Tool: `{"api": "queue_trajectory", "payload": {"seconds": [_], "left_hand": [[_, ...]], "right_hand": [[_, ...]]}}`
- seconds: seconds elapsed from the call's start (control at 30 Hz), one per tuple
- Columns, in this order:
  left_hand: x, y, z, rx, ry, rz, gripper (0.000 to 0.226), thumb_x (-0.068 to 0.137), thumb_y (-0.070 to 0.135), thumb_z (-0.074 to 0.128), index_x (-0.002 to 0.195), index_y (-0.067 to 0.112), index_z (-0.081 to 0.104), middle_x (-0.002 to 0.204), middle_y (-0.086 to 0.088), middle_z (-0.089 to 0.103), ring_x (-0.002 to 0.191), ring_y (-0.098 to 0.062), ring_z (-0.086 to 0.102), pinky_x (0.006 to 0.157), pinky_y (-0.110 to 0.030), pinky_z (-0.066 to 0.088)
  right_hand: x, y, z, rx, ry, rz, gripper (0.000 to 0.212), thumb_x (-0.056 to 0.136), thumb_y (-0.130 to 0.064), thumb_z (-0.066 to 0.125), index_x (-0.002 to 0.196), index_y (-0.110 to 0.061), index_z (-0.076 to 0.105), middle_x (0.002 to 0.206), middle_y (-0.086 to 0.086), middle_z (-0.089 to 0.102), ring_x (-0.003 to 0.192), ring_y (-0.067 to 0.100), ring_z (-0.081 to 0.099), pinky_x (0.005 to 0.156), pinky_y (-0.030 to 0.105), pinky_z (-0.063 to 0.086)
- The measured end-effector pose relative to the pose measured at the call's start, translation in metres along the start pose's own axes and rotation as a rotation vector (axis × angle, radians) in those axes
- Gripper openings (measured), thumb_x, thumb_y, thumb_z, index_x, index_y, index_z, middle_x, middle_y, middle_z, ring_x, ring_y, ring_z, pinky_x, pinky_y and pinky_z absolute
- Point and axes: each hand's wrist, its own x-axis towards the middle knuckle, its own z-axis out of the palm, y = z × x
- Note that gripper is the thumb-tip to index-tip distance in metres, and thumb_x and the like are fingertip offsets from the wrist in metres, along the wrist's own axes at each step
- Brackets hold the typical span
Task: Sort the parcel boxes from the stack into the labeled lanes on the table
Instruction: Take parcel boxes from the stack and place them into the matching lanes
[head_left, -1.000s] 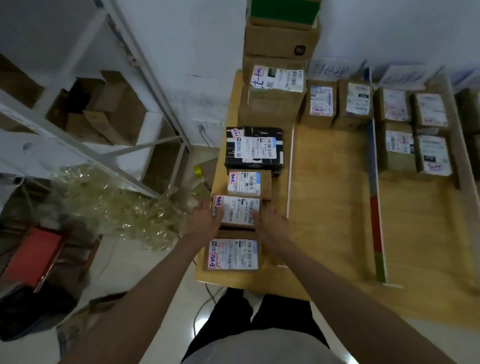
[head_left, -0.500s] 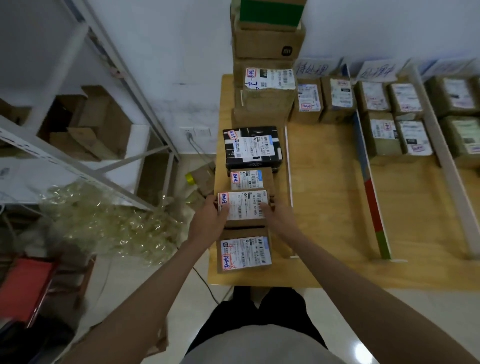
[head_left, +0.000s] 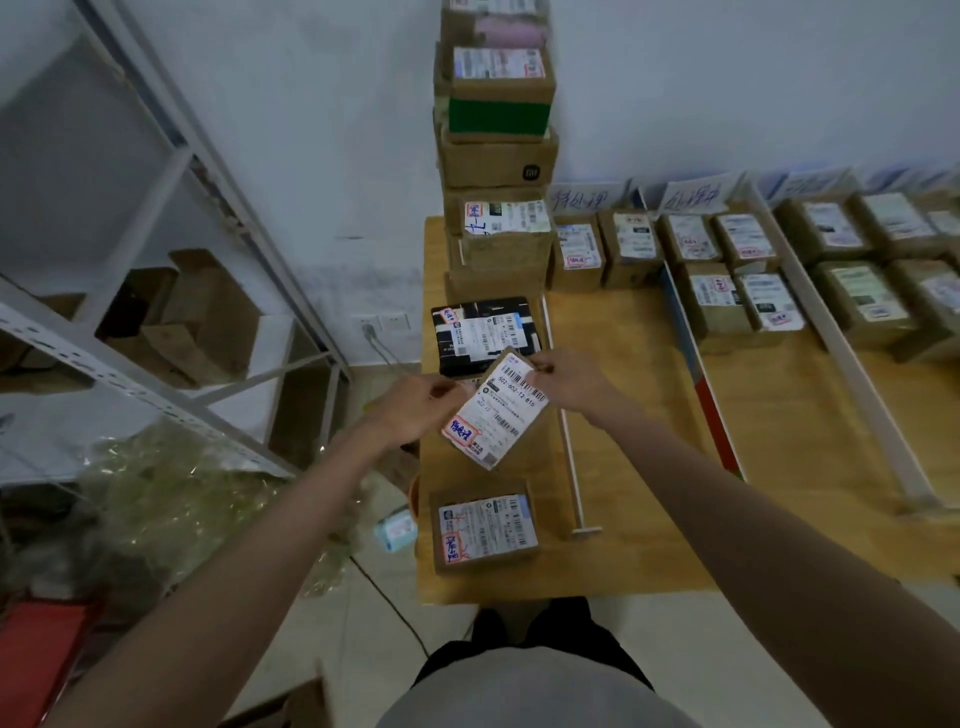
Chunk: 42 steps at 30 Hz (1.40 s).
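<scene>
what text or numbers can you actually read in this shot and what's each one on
"502 602 12 815": printed on the label of the held parcel, gripped by the left hand and right hand.
"mi" logo: on the brown box in the stack.
Handwritten lane signs at the wall: characters too blurred to read surely.
Red handwriting and print on the near parcel and the black parcel: too small.
</scene>
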Motion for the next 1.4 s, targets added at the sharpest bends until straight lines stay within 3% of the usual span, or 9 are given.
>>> {"api": "queue_trajectory", "payload": {"seconds": [0.17,0.33,0.5,0.6,0.73,0.87,1.1,1.27,1.4], "left_hand": [[0.005,0.032,0.007,0.074,-0.071,0.022,0.026,0.096,0.053,0.049,0.087,0.032,0.059,0.074,0.019,0.062,0.059,0.011,0.055,0.048,-0.005,0.040],[0.010,0.034,0.021,-0.051,-0.049,0.064,0.025,0.095,0.050,0.054,0.095,0.028,0.065,0.104,-0.002,0.074,0.070,0.002,0.063,0.060,-0.013,0.046],[0.013,0.041,0.029,-0.136,0.016,0.039,0.040,0.098,0.049,0.049,0.110,0.016,0.069,0.104,-0.003,0.074,0.077,-0.007,0.068,0.061,-0.014,0.047],[0.016,0.052,0.033,-0.184,0.049,0.014,0.038,0.098,0.046,0.050,0.110,0.014,0.067,0.100,-0.002,0.073,0.078,-0.010,0.069,0.061,-0.016,0.048],[0.024,0.073,0.036,-0.175,0.081,0.029,0.033,0.097,0.048,0.052,0.097,0.018,0.066,0.086,0.002,0.070,0.069,-0.006,0.066,0.057,-0.017,0.047],[0.044,0.101,0.039,-0.172,0.064,0.019,0.040,0.095,0.051,0.054,0.088,0.014,0.068,0.084,-0.003,0.072,0.071,-0.015,0.069,0.066,-0.028,0.056],[0.084,0.169,0.073,-0.101,0.028,0.102,0.040,0.097,0.050,0.052,0.071,0.020,0.060,0.077,0.000,0.066,0.064,-0.013,0.062,0.055,-0.024,0.044],[0.138,0.196,0.101,-0.056,0.024,0.071,0.045,0.096,0.055,0.050,0.101,0.015,0.071,0.092,-0.003,0.072,0.076,-0.016,0.067,0.058,-0.024,0.049],[0.190,0.201,0.126,-0.076,0.020,-0.034,0.058,0.087,0.069,0.049,0.113,0.021,0.070,0.105,-0.002,0.073,0.088,-0.019,0.070,0.081,-0.041,0.059]], "right_hand": [[-0.005,-0.016,-0.014,-0.014,-0.029,-0.036,0.030,0.100,-0.009,0.046,0.123,-0.001,0.063,0.114,0.015,0.069,0.106,0.029,0.065,0.087,0.039,0.052],[-0.013,-0.014,-0.015,0.079,0.041,-0.037,0.030,0.100,-0.011,0.048,0.125,-0.003,0.063,0.115,0.015,0.069,0.102,0.029,0.066,0.082,0.038,0.052],[-0.029,-0.007,-0.016,0.326,0.281,-0.015,0.030,0.096,-0.020,0.061,0.121,-0.003,0.057,0.106,0.002,0.062,0.089,0.014,0.057,0.074,0.024,0.047],[-0.032,0.004,-0.011,0.440,0.236,0.078,0.018,0.094,-0.028,0.065,0.094,-0.011,0.062,0.101,0.006,0.069,0.084,0.013,0.063,0.061,0.017,0.048],[-0.032,0.016,-0.014,0.510,0.241,0.116,0.014,0.095,-0.028,0.062,0.091,-0.015,0.061,0.104,0.007,0.072,0.088,0.017,0.069,0.063,0.021,0.052],[-0.039,0.033,-0.038,0.456,0.294,0.158,0.020,0.099,-0.036,0.054,0.093,-0.017,0.057,0.089,-0.004,0.067,0.076,0.006,0.062,0.060,0.021,0.048],[-0.023,0.084,-0.091,0.398,0.365,0.176,0.028,0.097,-0.032,0.055,0.117,-0.014,0.062,0.108,0.001,0.070,0.096,0.018,0.068,0.086,0.042,0.059],[0.002,0.138,-0.136,0.235,0.423,0.190,0.040,0.099,-0.041,0.047,0.119,-0.008,0.058,0.109,0.004,0.066,0.092,0.018,0.063,0.068,0.029,0.051],[0.024,0.188,-0.175,0.054,0.457,0.194,0.035,0.098,-0.031,0.048,0.122,-0.008,0.058,0.119,0.006,0.062,0.111,0.025,0.059,0.091,0.043,0.050]]}}
